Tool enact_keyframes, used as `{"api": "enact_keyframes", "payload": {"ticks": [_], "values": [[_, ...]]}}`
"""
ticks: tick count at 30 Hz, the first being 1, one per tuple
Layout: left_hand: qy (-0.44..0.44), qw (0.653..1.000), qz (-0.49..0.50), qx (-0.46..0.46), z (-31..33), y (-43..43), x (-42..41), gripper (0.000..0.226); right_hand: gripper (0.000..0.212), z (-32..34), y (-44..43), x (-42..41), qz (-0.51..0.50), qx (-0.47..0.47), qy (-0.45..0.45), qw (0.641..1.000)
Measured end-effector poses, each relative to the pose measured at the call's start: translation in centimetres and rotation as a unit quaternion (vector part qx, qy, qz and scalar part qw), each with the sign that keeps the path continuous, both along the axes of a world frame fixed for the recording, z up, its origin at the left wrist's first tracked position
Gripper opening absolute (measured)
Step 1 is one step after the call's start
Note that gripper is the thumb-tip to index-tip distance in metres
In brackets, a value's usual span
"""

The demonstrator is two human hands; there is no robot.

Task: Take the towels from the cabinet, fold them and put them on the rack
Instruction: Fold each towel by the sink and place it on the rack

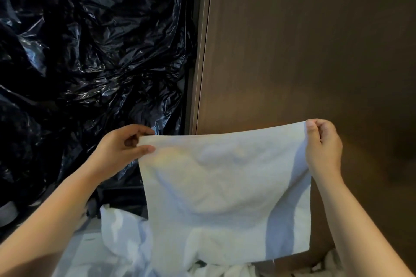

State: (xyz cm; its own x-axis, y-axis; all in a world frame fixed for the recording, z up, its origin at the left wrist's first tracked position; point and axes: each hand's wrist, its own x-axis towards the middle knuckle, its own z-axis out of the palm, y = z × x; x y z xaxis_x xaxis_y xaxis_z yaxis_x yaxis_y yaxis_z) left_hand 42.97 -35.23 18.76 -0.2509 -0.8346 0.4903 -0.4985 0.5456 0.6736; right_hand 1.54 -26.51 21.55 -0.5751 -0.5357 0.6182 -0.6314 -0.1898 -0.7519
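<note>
A white towel hangs spread out flat in front of me, held up by its two top corners. My left hand pinches the top left corner between thumb and fingers. My right hand pinches the top right corner. The towel's lower edge hangs free above a heap of other white towels at the bottom of the view. No rack is in view.
A brown wooden cabinet door fills the right half behind the towel. Crumpled black plastic bags fill the opening on the left, beside the door's edge.
</note>
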Motion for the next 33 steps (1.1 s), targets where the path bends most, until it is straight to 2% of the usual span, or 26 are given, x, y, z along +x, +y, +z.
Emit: {"api": "enact_keyframes", "payload": {"ticks": [7,10,13,16,18,20,22,28,30,33], "values": [[-0.12,0.984,0.034,-0.127,-1.2,-0.2,-0.5,0.029,0.014,-1.4,-0.6,-0.1,-0.011,0.03,-0.02,0.999],[-0.088,0.985,0.037,-0.143,-1.1,0.2,-1.1,0.029,0.013,-1.3,-0.8,-0.5,-0.016,0.029,-0.027,0.999],[0.024,0.994,0.026,-0.101,-1.3,1.0,-1.9,0.021,0.012,-1.9,-0.8,-1.1,-0.014,0.055,-0.024,0.998],[0.111,0.994,0.019,-0.014,-0.9,1.5,-2.7,0.007,0.009,-3.2,-0.7,-1.5,-0.022,0.073,-0.03,0.997],[0.102,0.994,-0.012,0.046,-0.3,1.4,-2.4,0.015,0.009,-4.0,-0.6,-1.8,-0.033,0.072,-0.049,0.996],[0.051,0.99,-0.061,0.112,0.0,1.1,-1.5,0.026,0.01,-4.7,-0.5,-2.2,-0.043,0.074,-0.07,0.994],[-0.002,0.986,-0.072,0.148,-0.1,0.9,-0.8,0.027,0.011,-5.4,-0.5,-2.3,-0.05,0.085,-0.072,0.993],[-0.096,0.99,-0.02,0.103,-1.7,0.3,-0.8,0.021,0.011,-6.5,-1.0,-2.1,-0.049,0.088,-0.072,0.992],[-0.069,0.993,-0.029,0.09,-1.9,0.4,-0.6,0.025,0.011,-6.6,-1.2,-2.2,-0.048,0.093,-0.071,0.992],[0.043,0.995,-0.051,0.077,-1.9,1.0,-1.2,0.028,0.011,-6.5,-1.3,-2.2,-0.041,0.1,-0.068,0.992]]}}
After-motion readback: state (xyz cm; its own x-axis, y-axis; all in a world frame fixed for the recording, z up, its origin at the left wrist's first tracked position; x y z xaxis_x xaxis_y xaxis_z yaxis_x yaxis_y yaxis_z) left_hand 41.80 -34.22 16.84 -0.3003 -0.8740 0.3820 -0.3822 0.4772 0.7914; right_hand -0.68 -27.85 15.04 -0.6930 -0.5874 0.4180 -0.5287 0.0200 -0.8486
